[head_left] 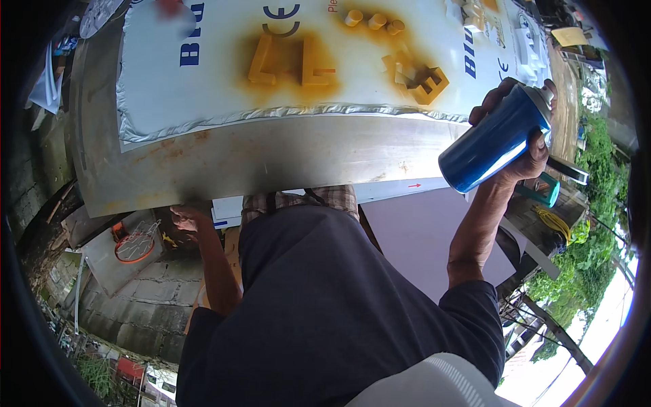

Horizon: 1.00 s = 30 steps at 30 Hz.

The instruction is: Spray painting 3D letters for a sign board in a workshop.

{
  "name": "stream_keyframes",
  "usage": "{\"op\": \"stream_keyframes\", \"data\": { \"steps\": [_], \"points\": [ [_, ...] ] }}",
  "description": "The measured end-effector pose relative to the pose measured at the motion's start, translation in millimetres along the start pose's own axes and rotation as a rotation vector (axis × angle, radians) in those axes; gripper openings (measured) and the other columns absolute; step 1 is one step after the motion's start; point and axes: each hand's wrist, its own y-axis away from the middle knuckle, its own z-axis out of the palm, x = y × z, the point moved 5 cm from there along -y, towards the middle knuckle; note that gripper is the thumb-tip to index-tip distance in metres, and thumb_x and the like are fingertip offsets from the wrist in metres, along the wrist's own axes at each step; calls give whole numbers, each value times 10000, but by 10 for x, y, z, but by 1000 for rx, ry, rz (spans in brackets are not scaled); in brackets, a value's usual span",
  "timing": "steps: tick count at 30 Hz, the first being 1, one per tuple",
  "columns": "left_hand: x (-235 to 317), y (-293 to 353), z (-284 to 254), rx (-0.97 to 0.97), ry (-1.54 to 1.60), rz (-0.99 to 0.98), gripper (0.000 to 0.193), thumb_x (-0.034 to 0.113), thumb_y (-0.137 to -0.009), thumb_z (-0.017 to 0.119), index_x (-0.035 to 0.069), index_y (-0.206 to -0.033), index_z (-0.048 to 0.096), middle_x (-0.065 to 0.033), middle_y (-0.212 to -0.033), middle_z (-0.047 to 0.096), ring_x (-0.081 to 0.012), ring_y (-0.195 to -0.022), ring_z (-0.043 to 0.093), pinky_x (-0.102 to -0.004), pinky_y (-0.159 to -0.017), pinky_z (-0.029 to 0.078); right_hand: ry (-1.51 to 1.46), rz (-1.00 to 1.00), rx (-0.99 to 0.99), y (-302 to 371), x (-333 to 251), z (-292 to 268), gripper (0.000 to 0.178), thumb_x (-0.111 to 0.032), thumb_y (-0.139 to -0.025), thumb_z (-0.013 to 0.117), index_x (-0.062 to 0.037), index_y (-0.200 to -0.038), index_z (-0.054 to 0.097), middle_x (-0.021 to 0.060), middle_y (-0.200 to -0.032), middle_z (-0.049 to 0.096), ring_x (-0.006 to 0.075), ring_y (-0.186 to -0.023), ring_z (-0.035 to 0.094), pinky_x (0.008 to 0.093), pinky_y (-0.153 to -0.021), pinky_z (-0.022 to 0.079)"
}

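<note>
My right hand (pixel 512 125) is wrapped round a blue spray can (pixel 489 144), held tilted with its top to the upper right, over the table's near right corner. My left hand (pixel 188 218) is low at the near left edge of the metal table (pixel 271 152); its fingers are partly hidden there. On the white wrapped sheet (pixel 180 95) covering the table lie yellow-orange block pieces: an L-shaped one (pixel 261 64), a letter-like one (pixel 314 66) and an E-shaped one (pixel 430 85). Three short round pieces (pixel 376 22) are farther back. Orange overspray surrounds them.
More pale pieces (pixel 473 19) and white ones (pixel 530 54) sit at the far right of the sheet. Below the table's left side are a basketball hoop (pixel 134 249) and a block wall. A pale panel (pixel 427 237) leans below the right side, near a teal object (pixel 546 190).
</note>
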Motion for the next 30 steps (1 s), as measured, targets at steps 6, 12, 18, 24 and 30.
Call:
{"op": "stream_keyframes", "data": {
  "steps": [6, 12, 18, 24, 30],
  "points": [
    [75, 746, 610, 21, -133, -29, 523, 371, -1087, 362, -47, -1370, 500, -221, -1312, 613, -323, -1197, 601, -457, -972, 490, 299, 108, -317, -755, -290, -568, 915, -334, -779, 811, -71, -1519, 341, 305, -1189, 607, 349, -860, 719, 451, -653, 653],
    [269, 1069, 615, 80, -103, -324, 517, 378, -1092, 342, -6, -1410, 481, -205, -1297, 628, -305, -1145, 643, -385, -897, 529, 337, 168, -430, -1356, -270, -709, 906, -365, -793, 790, -90, -1532, 343, 298, -1180, 602, 334, -873, 713, 423, -677, 649],
    [393, 1181, 448, 43, 32, -352, 554, 431, -1070, 382, 48, -1465, 446, -160, -1349, 589, -280, -1126, 662, -350, -835, 558, 365, 235, -503, -1888, -272, -950, 898, -396, -808, 769, -108, -1546, 346, 291, -1170, 597, 320, -885, 708, 395, -701, 646],
    [656, 2230, 113, -245, 342, -605, 735, 578, -994, 543, 125, -1550, 378, -56, -1538, 446, -243, -1176, 635, -389, -798, 564, 348, 281, -564, -2476, -21, -1417, 872, -446, -835, 734, -90, -1537, 359, 276, -1183, 606, 313, -893, 715, 400, -729, 646],
    [980, 3703, 439, -583, 103, -490, 491, 452, -1024, 563, 57, -1315, 589, -94, -1241, 611, -242, -1022, 647, -358, -723, 565, 308, 325, -636, -2894, 340, -1746, 853, -500, -864, 696, -65, -1523, 374, 258, -1200, 618, 308, -900, 725, 413, -758, 646]
  ]
}}
